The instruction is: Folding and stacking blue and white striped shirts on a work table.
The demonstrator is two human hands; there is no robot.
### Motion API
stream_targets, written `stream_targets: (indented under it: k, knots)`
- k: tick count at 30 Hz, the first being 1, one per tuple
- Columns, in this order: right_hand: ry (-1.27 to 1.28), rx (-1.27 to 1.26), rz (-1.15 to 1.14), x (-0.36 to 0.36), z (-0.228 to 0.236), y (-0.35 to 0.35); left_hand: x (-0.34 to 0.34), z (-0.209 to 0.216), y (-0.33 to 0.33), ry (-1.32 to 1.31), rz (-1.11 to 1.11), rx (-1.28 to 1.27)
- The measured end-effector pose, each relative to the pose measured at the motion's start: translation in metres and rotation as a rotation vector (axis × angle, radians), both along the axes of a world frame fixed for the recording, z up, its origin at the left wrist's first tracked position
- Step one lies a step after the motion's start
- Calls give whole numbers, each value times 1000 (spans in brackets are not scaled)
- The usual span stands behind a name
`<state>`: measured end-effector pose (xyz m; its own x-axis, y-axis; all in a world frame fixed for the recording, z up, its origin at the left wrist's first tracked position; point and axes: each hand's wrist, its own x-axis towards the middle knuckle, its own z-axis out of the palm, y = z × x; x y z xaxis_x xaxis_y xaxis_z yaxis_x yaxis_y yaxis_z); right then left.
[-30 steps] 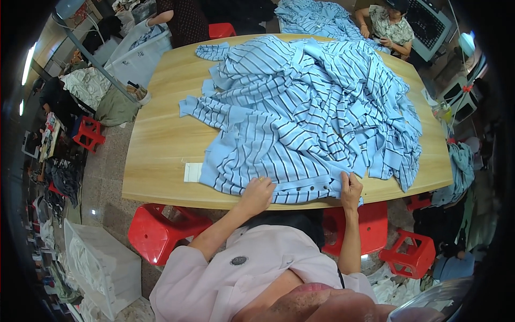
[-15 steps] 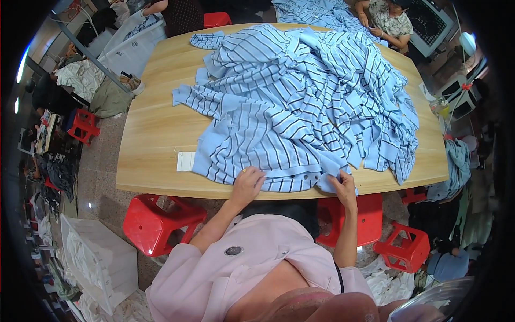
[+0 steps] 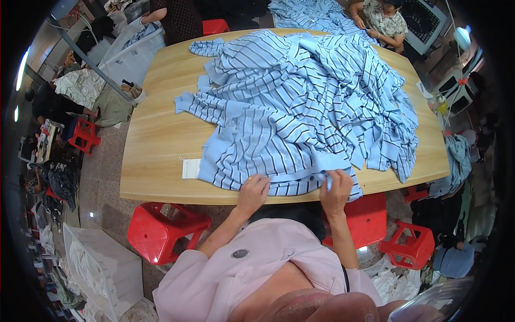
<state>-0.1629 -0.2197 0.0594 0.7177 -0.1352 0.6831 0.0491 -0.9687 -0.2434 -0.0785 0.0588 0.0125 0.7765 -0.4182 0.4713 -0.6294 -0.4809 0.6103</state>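
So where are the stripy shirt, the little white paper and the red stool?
stripy shirt [image 3: 257,155], head view, on its flat front.
white paper [image 3: 190,168], head view, on its middle.
red stool [image 3: 166,232], head view, on its seat.

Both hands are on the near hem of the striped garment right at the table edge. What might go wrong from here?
1. The striped garment under the left hand and right hand lies tucked under the heap of striped garments; pulling it may drag others along.
2. Its hem lies at the edge of the wooden table, so it may slip toward the red stool.
3. The small white card lies beside the cloth and may get swept off.
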Motion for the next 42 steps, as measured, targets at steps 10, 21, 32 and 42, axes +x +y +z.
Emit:
stream_targets:
  k: [10, 21, 32, 42]
  knots:
    - [157, 167, 163, 47, -4, 12, -5, -2, 5, 58, -8, -55]
    - [286, 332, 135, 18, -24, -32, 7, 2, 0, 43, -39, -35]
    - [590, 144, 252, 12, 1, -18, 3, -4, 4, 69, -18, -74]
    - [563, 59, 332, 12, -3, -33, 6, -8, 7, 25, -30, -20]
